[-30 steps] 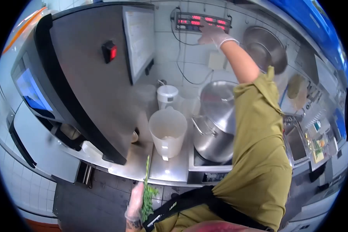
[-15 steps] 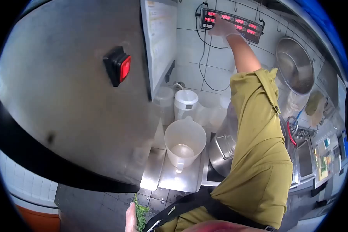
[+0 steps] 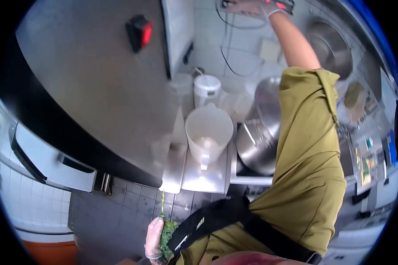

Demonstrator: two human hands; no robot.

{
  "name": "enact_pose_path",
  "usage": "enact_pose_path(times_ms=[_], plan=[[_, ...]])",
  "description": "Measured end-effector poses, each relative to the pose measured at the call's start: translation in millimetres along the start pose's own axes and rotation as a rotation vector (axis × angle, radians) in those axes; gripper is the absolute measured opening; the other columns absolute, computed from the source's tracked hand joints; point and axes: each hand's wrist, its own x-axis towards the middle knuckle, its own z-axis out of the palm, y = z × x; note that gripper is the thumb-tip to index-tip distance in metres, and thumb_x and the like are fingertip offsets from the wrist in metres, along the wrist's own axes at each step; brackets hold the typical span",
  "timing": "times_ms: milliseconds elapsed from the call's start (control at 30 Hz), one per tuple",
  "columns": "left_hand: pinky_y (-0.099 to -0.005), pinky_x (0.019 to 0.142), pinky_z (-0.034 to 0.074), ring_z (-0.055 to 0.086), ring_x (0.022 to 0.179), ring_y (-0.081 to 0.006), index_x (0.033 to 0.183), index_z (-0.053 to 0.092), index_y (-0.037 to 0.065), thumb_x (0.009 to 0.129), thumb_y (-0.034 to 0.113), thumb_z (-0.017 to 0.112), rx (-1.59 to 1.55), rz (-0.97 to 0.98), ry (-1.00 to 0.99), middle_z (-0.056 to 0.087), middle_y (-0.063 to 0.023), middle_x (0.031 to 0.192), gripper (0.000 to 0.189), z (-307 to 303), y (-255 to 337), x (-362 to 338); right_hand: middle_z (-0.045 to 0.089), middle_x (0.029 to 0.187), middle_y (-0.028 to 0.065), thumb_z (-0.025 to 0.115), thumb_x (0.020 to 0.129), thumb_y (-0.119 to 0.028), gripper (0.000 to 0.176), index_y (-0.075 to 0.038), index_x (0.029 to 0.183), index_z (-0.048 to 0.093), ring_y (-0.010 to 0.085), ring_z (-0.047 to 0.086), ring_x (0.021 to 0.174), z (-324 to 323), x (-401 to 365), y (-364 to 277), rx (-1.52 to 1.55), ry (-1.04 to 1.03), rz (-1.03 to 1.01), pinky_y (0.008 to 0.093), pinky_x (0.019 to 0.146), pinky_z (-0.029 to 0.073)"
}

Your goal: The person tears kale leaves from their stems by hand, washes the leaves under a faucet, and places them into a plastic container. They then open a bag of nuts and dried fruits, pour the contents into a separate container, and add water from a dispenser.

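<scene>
At the bottom, my left hand point(image 3: 154, 234) wears a clear glove and is closed around a bunch of curly leafy greens point(image 3: 167, 236), with a thin stalk pointing up. My right hand point(image 3: 247, 7), also gloved, reaches up to a wall-mounted timer panel point(image 3: 284, 6) with red digits. It lies across the panel, and motion blur and the frame's top edge hide what its fingers do. Between my hands, a translucent pitcher point(image 3: 208, 128) stands on a metal surface point(image 3: 194, 181).
A large steel housing with a red switch point(image 3: 147, 33) fills the left. Behind the pitcher stands a white lidded container point(image 3: 207, 88). A steel pot point(image 3: 258, 148) sits right of it. A steel bowl point(image 3: 331, 48) hangs on the wall. Dark floor tiles point(image 3: 119, 212) lie below.
The camera view has tilted down, so the timer panel is partly cut off. My left hand and the greens show more fully. My right hand stays at the panel.
</scene>
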Motion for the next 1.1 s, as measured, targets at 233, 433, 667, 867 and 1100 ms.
enact_pose_path(times_ms=[233, 433, 667, 867, 1100], plan=[[-0.0206, 0.077, 0.045, 0.057, 0.082, -0.0054, 0.107, 0.065, 0.003, 0.082, 0.014, 0.07, 0.443, -0.097, -0.484, 0.066, 0.0013, 0.094, 0.028, -35, -9, 29, 0.058, 0.122, 0.0145, 0.065, 0.077, -0.043, 0.077, -0.008, 0.139, 0.038, 0.0245, 0.061, 0.1, -8, -300, -101, 0.086, 0.092, -0.141, 0.0385, 0.08, 0.049], [-0.0236, 0.076, 0.049, 0.06, 0.082, -0.0084, 0.105, 0.065, 0.003, 0.084, 0.015, 0.069, 0.767, -0.098, -0.964, 0.067, -0.001, 0.091, 0.025, 81, -35, 67, 0.01, 0.151, 0.0275, 0.051, 0.064, -0.085, 0.125, -0.009, 0.149, 0.001, 0.0424, 0.045, 0.122, 121, -550, -27, 0.986, 0.786, -0.442, 0.0502, 0.101, 0.037], [-0.0245, 0.071, 0.05, 0.062, 0.077, -0.0076, 0.107, 0.062, 0.001, 0.08, 0.021, 0.074, 1.098, 0.514, -1.625, 0.068, -0.0038, 0.087, 0.036, 396, -185, -100, 0.016, 0.153, 0.0139, 0.045, 0.072, -0.081, 0.095, -0.031, 0.148, 0.015, 0.0547, 0.022, 0.131, 199, -786, 49, 1.76, 1.48, -0.154, 0.0631, 0.105, 0.024], [-0.0306, 0.063, 0.051, 0.064, 0.066, -0.0166, 0.1, 0.063, 0.003, 0.071, 0.026, 0.081, 1.005, 0.742, -1.842, 0.066, -0.0112, 0.074, 0.041, 553, -415, -287, 0.027, 0.146, 0.0171, 0.048, 0.08, -0.063, 0.077, -0.018, 0.141, 0.034, 0.0431, 0.029, 0.132, 165, -1012, 147, 1.488, 2.117, -0.142, 0.0561, 0.104, 0.028], [-0.0201, 0.059, 0.045, 0.051, 0.065, -0.0015, 0.089, 0.067, 0.001, 0.082, 0.01, 0.07, 0.916, 0.157, -2.194, 0.061, 0.0047, 0.071, 0.012, 720, -567, -389, 0.048, 0.124, 0.0158, 0.062, 0.077, -0.047, 0.085, -0.005, 0.14, 0.024, 0.0298, 0.054, 0.102, 105, -1200, 278, 1.342, 2.46, 0.005, 0.0448, 0.093, 0.042]])
